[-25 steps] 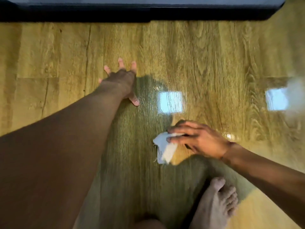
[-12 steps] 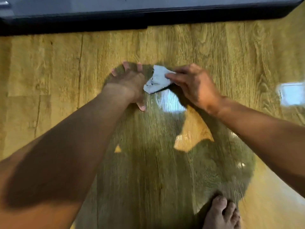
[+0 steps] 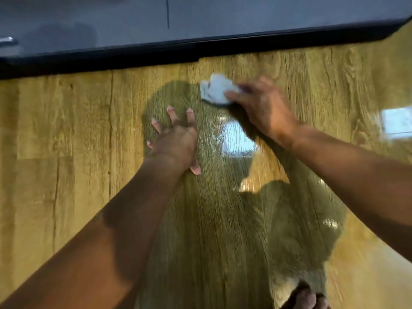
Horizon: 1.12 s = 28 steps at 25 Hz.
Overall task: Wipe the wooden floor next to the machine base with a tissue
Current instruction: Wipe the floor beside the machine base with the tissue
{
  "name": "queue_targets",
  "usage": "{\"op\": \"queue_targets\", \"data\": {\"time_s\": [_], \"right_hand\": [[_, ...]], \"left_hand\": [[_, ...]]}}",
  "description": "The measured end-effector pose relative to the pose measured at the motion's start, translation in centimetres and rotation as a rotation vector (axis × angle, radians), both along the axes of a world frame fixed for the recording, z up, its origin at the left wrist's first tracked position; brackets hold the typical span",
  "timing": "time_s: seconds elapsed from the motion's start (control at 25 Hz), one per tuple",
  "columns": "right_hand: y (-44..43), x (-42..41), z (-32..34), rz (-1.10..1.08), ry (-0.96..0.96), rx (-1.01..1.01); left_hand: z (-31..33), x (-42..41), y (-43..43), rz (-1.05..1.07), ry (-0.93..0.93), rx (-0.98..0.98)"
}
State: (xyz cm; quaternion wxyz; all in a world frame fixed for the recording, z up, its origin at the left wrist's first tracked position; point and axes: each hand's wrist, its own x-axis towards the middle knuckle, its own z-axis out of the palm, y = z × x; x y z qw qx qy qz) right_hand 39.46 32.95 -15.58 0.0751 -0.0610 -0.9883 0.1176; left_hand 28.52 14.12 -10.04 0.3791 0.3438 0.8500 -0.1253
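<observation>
A crumpled white tissue lies on the glossy wooden floor, a short way in front of the dark machine base. My right hand presses down on the tissue's right side with its fingers; the picture is blurred there, so the exact grip is unclear. My left hand lies flat on the floor with fingers spread, below and left of the tissue, holding nothing.
The grey machine body fills the top of the view, its black base running along the floor's far edge. My bare toes show at the bottom. Bright window reflections shine on the floor.
My right hand has pushed the tissue away from me and to the right, closer to the machine base. My left hand stays planted on the floor.
</observation>
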Motion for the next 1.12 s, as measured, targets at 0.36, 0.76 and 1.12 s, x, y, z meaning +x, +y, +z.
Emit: {"op": "queue_targets", "data": {"time_s": [0.36,0.76,1.12], "right_hand": [[-4.9,5.1,1.8,-0.233,0.004,-0.284],[-12.0,13.2,1.8,-0.168,-0.048,-0.228],[-12.3,18.2,3.5,-0.089,-0.085,-0.165]], "left_hand": [[-0.5,-0.2,-0.4,-0.005,0.016,0.027],[0.1,1.5,-3.0,-0.08,0.007,0.081],[0.3,2.3,-2.6,-0.119,0.008,0.025]]}}
